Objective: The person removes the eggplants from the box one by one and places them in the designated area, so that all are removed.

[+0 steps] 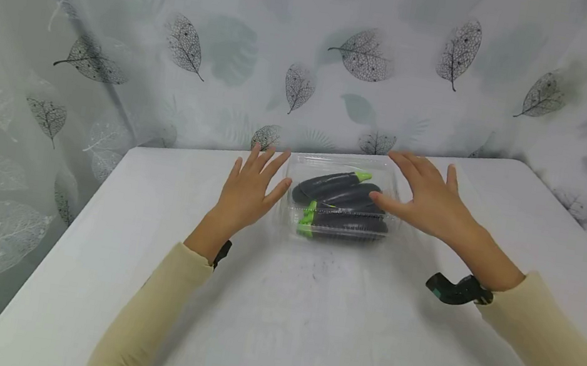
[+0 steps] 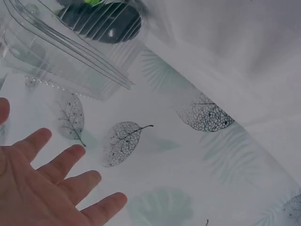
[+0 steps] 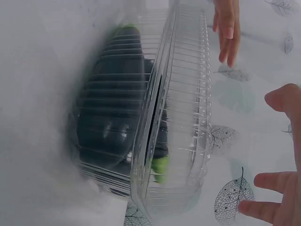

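A clear plastic clamshell box [image 1: 302, 160] stands on the white table with its lid down. Inside it lie several dark purple eggplants [image 1: 352, 223] with bright green stems. My left hand [image 1: 248, 192] hovers at the box's left side, fingers spread, holding nothing. On the other side my right hand [image 1: 428, 197] is raised with fingers extended; its thumb overlaps the box's right edge in the head view, but the right wrist view shows that hand [image 3: 282, 188] apart from the box. Ribbed walls of the box [image 3: 188, 94] blur the eggplants from this side.
A white cloth covers the table [image 1: 277, 332]. Behind and to the left hangs a leaf-patterned curtain [image 1: 232, 60], close to the table's back edge. A dark strap with a curved piece [image 1: 456, 289] sits on the right wrist.
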Tool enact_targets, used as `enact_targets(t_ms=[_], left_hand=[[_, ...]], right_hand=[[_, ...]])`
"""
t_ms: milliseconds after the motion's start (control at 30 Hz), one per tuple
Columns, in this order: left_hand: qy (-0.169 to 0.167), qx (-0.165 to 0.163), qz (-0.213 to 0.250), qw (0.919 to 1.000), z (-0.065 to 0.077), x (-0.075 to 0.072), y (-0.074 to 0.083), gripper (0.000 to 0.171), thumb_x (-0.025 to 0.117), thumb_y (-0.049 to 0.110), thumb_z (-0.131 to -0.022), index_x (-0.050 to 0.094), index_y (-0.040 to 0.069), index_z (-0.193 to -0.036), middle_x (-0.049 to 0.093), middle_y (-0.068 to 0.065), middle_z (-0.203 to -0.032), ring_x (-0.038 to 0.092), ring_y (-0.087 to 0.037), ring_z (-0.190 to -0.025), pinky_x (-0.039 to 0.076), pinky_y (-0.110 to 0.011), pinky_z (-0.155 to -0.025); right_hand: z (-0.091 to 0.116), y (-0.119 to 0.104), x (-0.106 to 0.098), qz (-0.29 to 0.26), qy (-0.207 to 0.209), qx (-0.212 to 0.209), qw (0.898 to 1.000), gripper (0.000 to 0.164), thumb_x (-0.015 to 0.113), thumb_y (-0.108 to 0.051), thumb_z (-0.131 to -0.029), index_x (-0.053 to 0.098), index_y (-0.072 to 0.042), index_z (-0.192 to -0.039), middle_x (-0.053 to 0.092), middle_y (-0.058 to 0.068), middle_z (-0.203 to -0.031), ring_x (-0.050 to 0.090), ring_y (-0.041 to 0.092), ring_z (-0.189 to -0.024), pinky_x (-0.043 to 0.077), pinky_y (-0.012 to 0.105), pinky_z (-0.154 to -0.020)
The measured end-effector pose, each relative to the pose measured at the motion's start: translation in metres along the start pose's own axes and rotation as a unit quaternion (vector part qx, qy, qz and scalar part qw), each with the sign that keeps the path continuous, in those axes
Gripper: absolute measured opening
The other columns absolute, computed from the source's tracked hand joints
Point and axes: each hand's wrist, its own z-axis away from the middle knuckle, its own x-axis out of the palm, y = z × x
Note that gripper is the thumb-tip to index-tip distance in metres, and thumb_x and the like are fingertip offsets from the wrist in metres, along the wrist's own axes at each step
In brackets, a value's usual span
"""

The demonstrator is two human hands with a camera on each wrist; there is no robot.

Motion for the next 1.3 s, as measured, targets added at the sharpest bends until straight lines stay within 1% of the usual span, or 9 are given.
enact_targets(t_ms=[233, 367, 467, 567, 733, 867, 1000, 1133, 1300], left_hand=[[0.062, 0.048, 0.012, 0.9968, 0.008, 0.005, 0.001, 0.053, 0.047, 0.04, -0.102, 0.04, 0.016, -0.149, 0.042, -0.011, -0.15, 0.027, -0.03, -0.145, 0.023, -0.051, -0.115], [0.107, 0.078, 0.021, 0.991, 0.01, 0.011, -0.002, 0.047, 0.051, 0.035, -0.101, 0.051, 0.01, -0.141, 0.053, -0.012, -0.14, 0.044, -0.029, -0.135, 0.037, -0.049, -0.108], [0.119, 0.08, 0.031, 0.9892, 0.013, 0.014, -0.003, 0.045, 0.052, 0.035, -0.101, 0.053, 0.009, -0.137, 0.057, -0.012, -0.134, 0.052, -0.029, -0.127, 0.043, -0.049, -0.101], [0.103, 0.067, 0.049, 0.9913, 0.017, 0.015, -0.005, 0.046, 0.05, 0.038, -0.101, 0.052, 0.01, -0.138, 0.056, -0.013, -0.133, 0.055, -0.031, -0.122, 0.046, -0.05, -0.096], [0.057, 0.036, 0.087, 0.9939, 0.024, 0.016, -0.007, 0.051, 0.047, 0.041, -0.103, 0.045, 0.011, -0.143, 0.052, -0.014, -0.138, 0.054, -0.031, -0.123, 0.047, -0.05, -0.096], [0.03, 0.013, 0.11, 0.9934, 0.028, 0.017, -0.009, 0.052, 0.047, 0.041, -0.103, 0.042, 0.01, -0.145, 0.053, -0.012, -0.134, 0.057, -0.028, -0.118, 0.05, -0.047, -0.091], [0.017, -0.002, 0.139, 0.9902, 0.029, 0.018, -0.012, 0.052, 0.049, 0.039, -0.103, 0.042, 0.007, -0.144, 0.058, -0.011, -0.127, 0.06, -0.026, -0.112, 0.052, -0.045, -0.088], [-0.008, -0.019, 0.2, 0.9795, 0.029, 0.017, -0.014, 0.054, 0.05, 0.04, -0.102, 0.042, 0.008, -0.144, 0.06, -0.01, -0.122, 0.06, -0.026, -0.112, 0.05, -0.045, -0.09], [-0.075, -0.054, 0.286, 0.9539, 0.032, 0.015, -0.018, 0.068, 0.064, 0.043, -0.093, 0.036, 0.014, -0.148, 0.058, -0.005, -0.124, 0.059, -0.023, -0.113, 0.05, -0.044, -0.09]], right_hand=[[0.006, -0.001, 0.009, -0.029, 0.046, -0.061, 0.997, 0.082, 0.071, -0.049, -0.084, 0.037, -0.013, -0.15, 0.039, 0.012, -0.152, 0.031, 0.034, -0.142, 0.004, 0.066, -0.113], [0.007, -0.002, 0.016, -0.021, 0.059, -0.085, 0.994, 0.079, 0.076, -0.045, -0.08, 0.046, -0.01, -0.144, 0.045, 0.013, -0.148, 0.037, 0.031, -0.139, 0.013, 0.066, -0.112], [0.009, -0.003, 0.02, -0.015, 0.062, -0.098, 0.993, 0.076, 0.079, -0.043, -0.078, 0.05, -0.008, -0.14, 0.046, 0.014, -0.146, 0.039, 0.032, -0.138, 0.017, 0.064, -0.112], [0.012, -0.004, 0.024, -0.012, 0.068, -0.115, 0.991, 0.073, 0.08, -0.039, -0.077, 0.053, -0.007, -0.137, 0.048, 0.015, -0.144, 0.041, 0.033, -0.136, 0.021, 0.063, -0.111], [0.015, -0.004, 0.032, -0.027, 0.098, -0.152, 0.983, 0.067, 0.082, -0.034, -0.075, 0.057, -0.007, -0.131, 0.054, 0.014, -0.137, 0.047, 0.034, -0.129, 0.028, 0.06, -0.109], [0.016, -0.004, 0.039, -0.047, 0.137, -0.199, 0.969, 0.059, 0.083, -0.027, -0.073, 0.062, -0.005, -0.123, 0.059, 0.013, -0.127, 0.055, 0.034, -0.118, 0.04, 0.055, -0.1], [0.016, -0.003, 0.045, -0.056, 0.166, -0.251, 0.952, 0.049, 0.083, -0.02, -0.072, 0.066, -0.005, -0.115, 0.063, 0.011, -0.119, 0.06, 0.031, -0.109, 0.049, 0.049, -0.089], [0.015, -0.004, 0.05, -0.059, 0.181, -0.294, 0.937, 0.042, 0.083, -0.014, -0.071, 0.069, -0.005, -0.11, 0.065, 0.01, -0.113, 0.062, 0.028, -0.104, 0.05, 0.045, -0.084], [0.015, -0.006, 0.057, -0.05, 0.188, -0.337, 0.921, 0.039, 0.082, -0.009, -0.07, 0.072, -0.007, -0.107, 0.066, 0.011, -0.113, 0.062, 0.029, -0.101, 0.049, 0.046, -0.083]])
